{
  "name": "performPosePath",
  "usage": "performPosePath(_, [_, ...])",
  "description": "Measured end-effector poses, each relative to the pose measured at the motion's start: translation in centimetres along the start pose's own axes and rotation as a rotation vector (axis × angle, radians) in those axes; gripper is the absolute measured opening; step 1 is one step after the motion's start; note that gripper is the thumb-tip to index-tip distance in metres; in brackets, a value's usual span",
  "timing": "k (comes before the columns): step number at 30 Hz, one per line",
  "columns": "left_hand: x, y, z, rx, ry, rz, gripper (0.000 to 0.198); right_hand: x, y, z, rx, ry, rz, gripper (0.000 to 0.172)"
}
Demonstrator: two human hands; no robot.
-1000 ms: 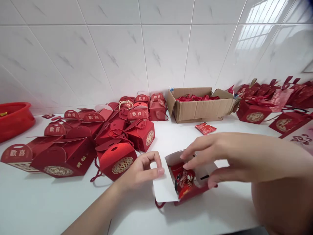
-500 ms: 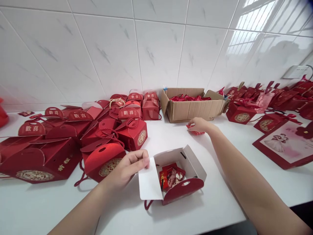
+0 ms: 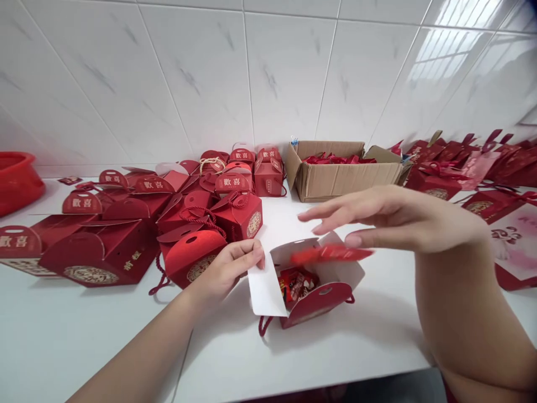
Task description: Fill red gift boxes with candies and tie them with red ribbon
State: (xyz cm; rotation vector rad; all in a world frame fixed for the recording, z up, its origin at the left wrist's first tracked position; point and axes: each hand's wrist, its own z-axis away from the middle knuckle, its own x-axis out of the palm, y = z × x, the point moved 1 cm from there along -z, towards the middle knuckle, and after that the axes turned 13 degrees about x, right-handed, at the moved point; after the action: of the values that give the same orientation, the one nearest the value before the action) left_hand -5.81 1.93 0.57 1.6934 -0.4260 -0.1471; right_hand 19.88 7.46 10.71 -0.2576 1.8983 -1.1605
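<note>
An unfolded red gift box with a white inside stands on the white table, its flaps raised. Inside lie red wrapped packets with printed patterns. My left hand pinches the box's left white flap between thumb and fingers. Above the box, my right hand is stretched out with fingers spread. Just below its fingers and thumb is a blurred red packet, in the air over the opening; it seems free of the hand. A twisted red cord handle hangs at the box's lower left.
Closed red gift boxes crowd the left side. At the back, a cardboard box holds red items. More red boxes and bags stand at the right, near a picture-printed bag. A red plastic basin sits at far left.
My right hand has come from the table near the cardboard box to above the gift box, bringing a red packet and opening over it. My left hand still grips the flap. The view has shifted.
</note>
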Motion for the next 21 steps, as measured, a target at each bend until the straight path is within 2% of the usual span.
performPosePath(2, [-0.1, 0.0, 0.0, 0.001, -0.004, 0.008, 0.037, 0.3, -0.8, 0.4, 0.039, -0.073, 0.113, 0.027])
performPosePath(7, [-0.6, -0.2, 0.2, 0.01, -0.036, 0.014, 0.034, 0.0, -1.3, 1.1, 0.111, 0.069, 0.279, 0.03])
performPosePath(10, [-0.9, -0.2, 0.4, 0.039, 0.034, -0.018, 0.03, 0.9, -0.5, 1.2, 0.18, 0.066, 0.301, 0.052])
performPosePath(12, [-1.0, -0.1, 0.5, 0.04, 0.074, -0.05, 0.029, 1.8, 0.9, 1.0, 0.226, 0.074, 0.24, 0.063])
performPosePath(13, [-1.1, 0.1, 0.5, 0.036, 0.082, -0.068, 0.027, 2.3, 1.8, 0.9, 0.239, 0.071, 0.185, 0.063])
performPosePath(17, [-1.6, 1.2, 0.4, 0.073, 0.065, -0.139, 0.025, 4.0, 4.9, 0.8, 0.244, -0.08, -0.24, 0.048])
performPosePath(19, [-1.6, 2.0, 0.5, 0.152, -0.033, -0.202, 0.033, 4.7, 5.9, 1.0, 0.27, -0.068, -0.38, 0.041])
performPosePath(21, [-1.1, 2.9, 0.9, 0.247, -0.162, -0.368, 0.043, 5.2, 6.4, 1.1, 0.296, 0.019, -0.407, 0.036])
